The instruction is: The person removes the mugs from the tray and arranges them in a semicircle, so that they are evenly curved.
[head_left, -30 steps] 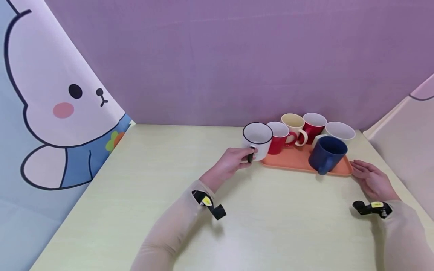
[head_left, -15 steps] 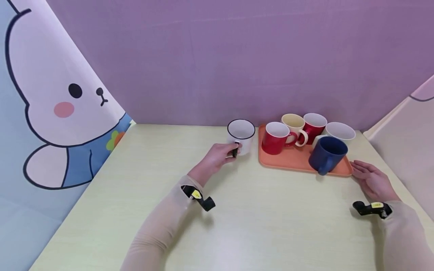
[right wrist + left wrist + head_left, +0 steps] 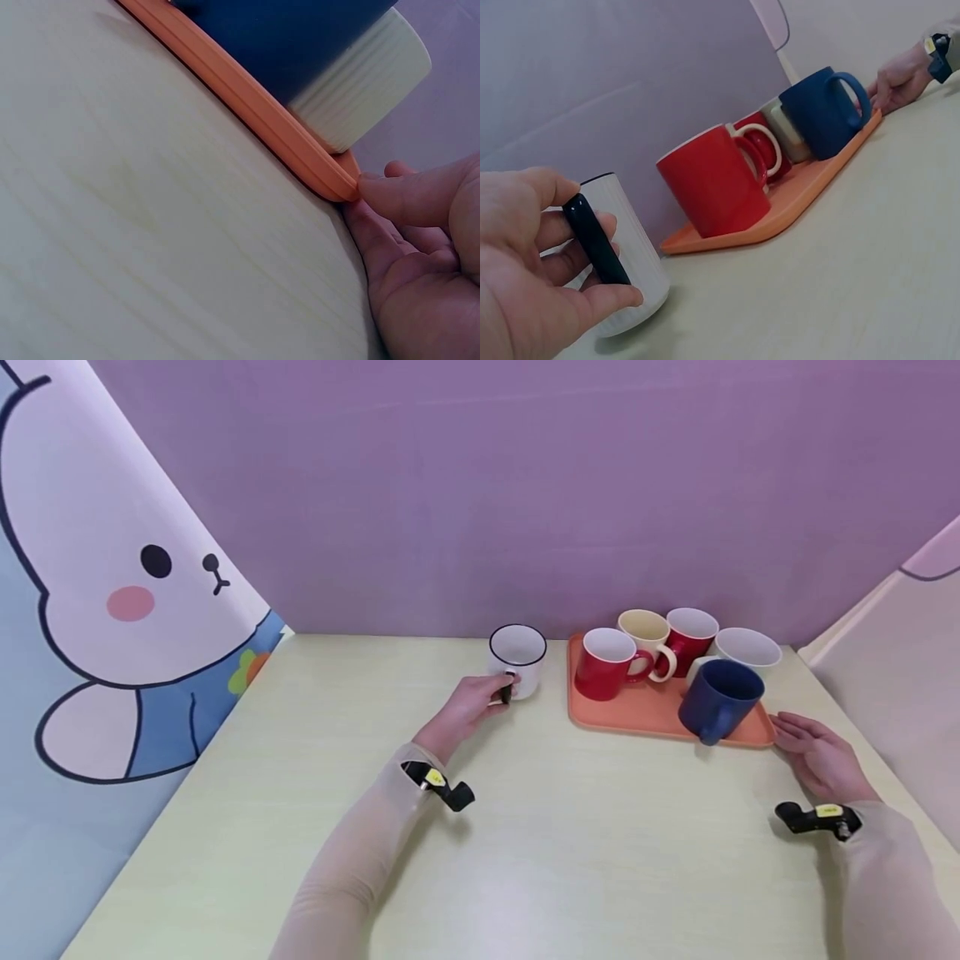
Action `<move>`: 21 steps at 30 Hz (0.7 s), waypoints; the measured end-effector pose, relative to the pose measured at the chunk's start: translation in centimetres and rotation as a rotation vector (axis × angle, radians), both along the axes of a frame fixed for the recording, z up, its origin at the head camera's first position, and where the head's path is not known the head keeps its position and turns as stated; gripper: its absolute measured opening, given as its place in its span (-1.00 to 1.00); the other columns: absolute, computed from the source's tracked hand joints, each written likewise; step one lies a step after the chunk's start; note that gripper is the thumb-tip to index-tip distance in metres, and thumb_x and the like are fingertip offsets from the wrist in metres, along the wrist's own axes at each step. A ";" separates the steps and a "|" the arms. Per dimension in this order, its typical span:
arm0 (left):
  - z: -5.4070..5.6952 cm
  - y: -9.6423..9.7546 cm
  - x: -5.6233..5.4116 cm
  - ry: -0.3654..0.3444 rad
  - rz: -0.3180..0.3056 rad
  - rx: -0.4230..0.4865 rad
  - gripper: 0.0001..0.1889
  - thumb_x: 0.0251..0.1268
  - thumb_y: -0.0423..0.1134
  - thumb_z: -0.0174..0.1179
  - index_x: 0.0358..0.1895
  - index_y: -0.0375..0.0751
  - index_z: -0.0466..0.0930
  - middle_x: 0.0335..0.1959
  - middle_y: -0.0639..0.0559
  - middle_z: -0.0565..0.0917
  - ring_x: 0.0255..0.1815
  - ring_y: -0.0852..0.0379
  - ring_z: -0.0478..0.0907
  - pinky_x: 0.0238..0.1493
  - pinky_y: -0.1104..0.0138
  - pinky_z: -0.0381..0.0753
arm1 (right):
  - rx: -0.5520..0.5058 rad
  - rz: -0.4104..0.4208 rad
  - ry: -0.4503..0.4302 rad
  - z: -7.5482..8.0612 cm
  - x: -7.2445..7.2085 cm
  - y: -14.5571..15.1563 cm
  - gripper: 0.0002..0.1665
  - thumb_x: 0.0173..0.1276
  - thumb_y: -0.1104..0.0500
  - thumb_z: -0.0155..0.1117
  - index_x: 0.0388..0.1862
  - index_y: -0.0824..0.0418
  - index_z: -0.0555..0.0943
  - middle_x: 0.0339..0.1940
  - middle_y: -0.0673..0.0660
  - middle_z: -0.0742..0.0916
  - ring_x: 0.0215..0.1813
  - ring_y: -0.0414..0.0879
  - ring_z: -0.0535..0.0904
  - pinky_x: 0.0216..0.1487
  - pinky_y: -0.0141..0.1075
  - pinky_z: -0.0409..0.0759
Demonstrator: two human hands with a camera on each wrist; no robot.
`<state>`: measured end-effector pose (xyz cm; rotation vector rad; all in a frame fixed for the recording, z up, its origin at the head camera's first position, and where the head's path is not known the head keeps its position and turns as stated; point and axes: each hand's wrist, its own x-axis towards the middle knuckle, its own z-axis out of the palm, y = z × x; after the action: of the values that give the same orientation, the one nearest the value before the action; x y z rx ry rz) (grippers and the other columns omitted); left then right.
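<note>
My left hand (image 3: 468, 702) grips the black handle (image 3: 596, 240) of a white mug (image 3: 525, 672) with a dark rim. The mug stands upright on the table, left of an orange tray (image 3: 615, 718). At the tray's near right corner, my right hand (image 3: 821, 760) pinches the edge, its thumb (image 3: 405, 196) against the rim and a finger low beside it. Upon the tray stand a red mug (image 3: 600, 672), a cream mug (image 3: 643, 627), a second red mug (image 3: 688, 635), a whitish ribbed mug (image 3: 375, 79) and, nearest me, a dark blue mug (image 3: 708, 702).
The pale wooden table (image 3: 525, 843) reaches back to a purple backdrop (image 3: 450, 510). On the left hangs a cloth (image 3: 82, 568) printed with a cartoon animal. A pale cloth (image 3: 900, 668) borders the right side.
My left hand has moved the white mug leftward, away from the red mug and the tray's left end, which now shows. The right hand has stayed at the tray's corner.
</note>
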<state>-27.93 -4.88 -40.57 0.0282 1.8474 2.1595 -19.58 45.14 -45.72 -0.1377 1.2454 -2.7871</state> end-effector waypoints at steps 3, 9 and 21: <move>-0.5 -0.2 -0.6 -0.001 -0.005 0.009 -0.66 0.50 -0.32 0.08 0.17 -0.50 0.57 -0.15 -0.06 0.67 -0.18 0.21 0.56 0.04 0.27 0.59 | 0.002 -0.003 -0.005 0.0 -0.1 0.0 -0.43 0.42 0.68 -0.24 -0.04 0.30 0.69 -0.07 0.16 0.76 0.02 -0.11 0.70 0.05 -0.39 0.63; -0.7 -0.8 -0.9 -0.003 -0.045 0.034 -0.66 0.49 -0.36 0.06 0.17 -0.55 0.54 -0.25 0.00 0.66 -0.25 0.23 0.56 -0.16 0.37 0.58 | 0.000 -0.003 0.003 -0.2 -0.2 0.2 -0.41 0.42 0.68 -0.28 -0.02 0.32 0.67 -0.06 0.17 0.75 0.03 -0.10 0.69 0.07 -0.38 0.63; -0.2 -2.7 0.0 0.016 -0.279 -0.033 -0.65 0.49 -0.42 0.01 0.17 -0.66 0.48 0.06 -0.22 0.66 -0.11 0.19 0.60 0.10 0.20 0.63 | -0.010 0.005 0.023 -0.3 -0.3 0.3 -0.40 0.42 0.69 -0.32 0.00 0.34 0.65 -0.03 0.19 0.74 0.05 -0.10 0.68 0.10 -0.38 0.61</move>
<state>-27.95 -7.63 -40.77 0.2802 1.7683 1.9426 -19.89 45.47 -45.99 -0.1736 1.2338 -2.7957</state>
